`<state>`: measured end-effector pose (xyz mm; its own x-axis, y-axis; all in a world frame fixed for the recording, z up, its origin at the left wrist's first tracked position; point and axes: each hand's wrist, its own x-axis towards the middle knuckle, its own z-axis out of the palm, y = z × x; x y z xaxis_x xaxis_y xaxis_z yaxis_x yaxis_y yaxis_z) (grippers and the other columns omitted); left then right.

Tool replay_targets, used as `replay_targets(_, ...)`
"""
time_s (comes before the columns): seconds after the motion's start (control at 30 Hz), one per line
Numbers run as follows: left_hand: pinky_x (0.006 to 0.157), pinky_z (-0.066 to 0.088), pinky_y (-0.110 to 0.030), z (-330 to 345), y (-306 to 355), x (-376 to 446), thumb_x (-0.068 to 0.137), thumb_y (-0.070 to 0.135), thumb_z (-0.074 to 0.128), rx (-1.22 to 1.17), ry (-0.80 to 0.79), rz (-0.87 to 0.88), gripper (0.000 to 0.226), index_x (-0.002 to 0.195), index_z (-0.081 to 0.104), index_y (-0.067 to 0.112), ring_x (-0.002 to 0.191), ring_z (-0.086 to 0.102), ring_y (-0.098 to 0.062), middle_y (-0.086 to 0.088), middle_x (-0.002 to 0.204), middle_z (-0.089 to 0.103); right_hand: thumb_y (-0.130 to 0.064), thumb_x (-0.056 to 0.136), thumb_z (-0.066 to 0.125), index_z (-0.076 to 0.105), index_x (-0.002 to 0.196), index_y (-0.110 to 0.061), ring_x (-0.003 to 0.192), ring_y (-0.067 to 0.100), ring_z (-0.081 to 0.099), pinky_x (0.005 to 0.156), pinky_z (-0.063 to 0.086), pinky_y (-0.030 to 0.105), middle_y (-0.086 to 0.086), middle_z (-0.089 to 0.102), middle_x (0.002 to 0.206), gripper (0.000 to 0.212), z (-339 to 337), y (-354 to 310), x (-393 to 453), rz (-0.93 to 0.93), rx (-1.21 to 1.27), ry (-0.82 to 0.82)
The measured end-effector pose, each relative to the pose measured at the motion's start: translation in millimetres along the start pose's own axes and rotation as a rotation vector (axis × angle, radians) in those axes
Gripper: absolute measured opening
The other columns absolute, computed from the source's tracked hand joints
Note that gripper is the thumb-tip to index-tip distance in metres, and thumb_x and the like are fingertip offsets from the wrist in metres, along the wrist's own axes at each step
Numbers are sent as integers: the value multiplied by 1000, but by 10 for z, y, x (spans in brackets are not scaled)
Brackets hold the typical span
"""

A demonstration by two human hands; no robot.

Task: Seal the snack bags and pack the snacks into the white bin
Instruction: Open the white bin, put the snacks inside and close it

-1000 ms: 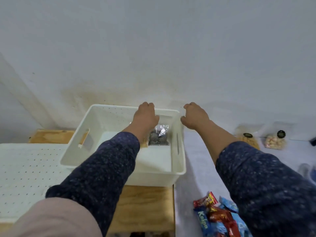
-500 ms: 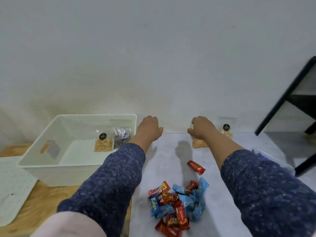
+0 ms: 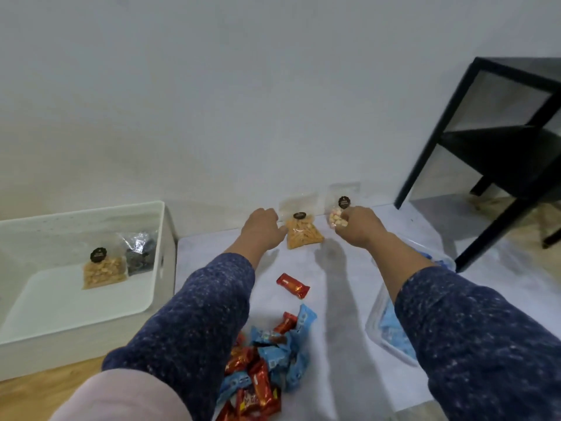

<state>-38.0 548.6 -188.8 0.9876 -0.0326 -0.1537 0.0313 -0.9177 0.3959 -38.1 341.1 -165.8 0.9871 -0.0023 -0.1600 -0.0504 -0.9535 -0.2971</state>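
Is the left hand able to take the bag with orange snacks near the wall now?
Probably yes. The left hand is already at the left edge of the orange snack bag, and nothing lies between them. The right hand is busy at the other bag beside it, apart.

White bin (image 3: 164, 238), pale inside. In it, a clear bag of tan snacks (image 3: 103, 271) with a black round label, beside a silvery-dark bag (image 3: 140, 253). On the grey-white table (image 3: 340, 299), an orange snack bag (image 3: 303, 233), a pink-and-cream one (image 3: 335, 218), red and blue wrappers (image 3: 264, 360). Sleeves (image 3: 194, 314) speckled navy. Black shelf frame (image 3: 485, 153).
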Motion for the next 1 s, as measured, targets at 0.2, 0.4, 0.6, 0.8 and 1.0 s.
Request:
replay_targets(0.2, 93, 49, -39, 550, 260, 646, 89, 37, 56, -246, -44, -202, 50, 133, 45, 18, 111, 55, -33, -16, 131, 45, -26, 87, 59, 54, 129, -14, 119, 35, 49, 96, 41, 32, 19, 41, 131, 44, 137, 629, 761, 34, 98, -72)
replay_targets(0.4, 95, 43, -34, 996, 384, 1216, 87, 38, 57, -430, -15, -370, 53, 137, 40, 30, 114, 51, -34, -19, 136, 36, -21, 79, 70, 63, 118, -26, 130, 24, 41, 98, 37, 26, 13, 31, 141, 40, 359, 1072, 1583, 56, 386, -107)
replay_targets(0.6, 94, 46, -29, 1193, 338, 1472, 80, 39, 66, -483, 24, -388, 56, 133, 46, 31, 119, 50, -30, -17, 134, 45, -16, 73, 76, 69, 109, -23, 104, 21, 57, 70, 39, 5, 7, 43, 124, 37, 644, 1157, 1959, 55, 564, -90)
replay_targets(0.8, 85, 42, -24, 1247, 360, 1539, 80, 32, 72, -542, 45, -389, 53, 130, 52, 27, 113, 55, -25, -8, 120, 59, -9, 72, 77, 69, 106, -22, 92, 17, 51, 73, 42, 14, 10, 46, 119, 37, 729, 1124, 2008, 79, 701, -96)
replay_targets(1.0, 80, 54, -32, 1227, 377, 1424, 77, 27, 76, -714, -44, -370, 56, 127, 50, 34, 94, 62, -22, 0, 88, 59, -3, 76, 68, 70, 95, -22, 88, 16, 48, 73, 39, 24, -4, 55, 89, 28, 801, 1019, 1833, 77, 686, -69)
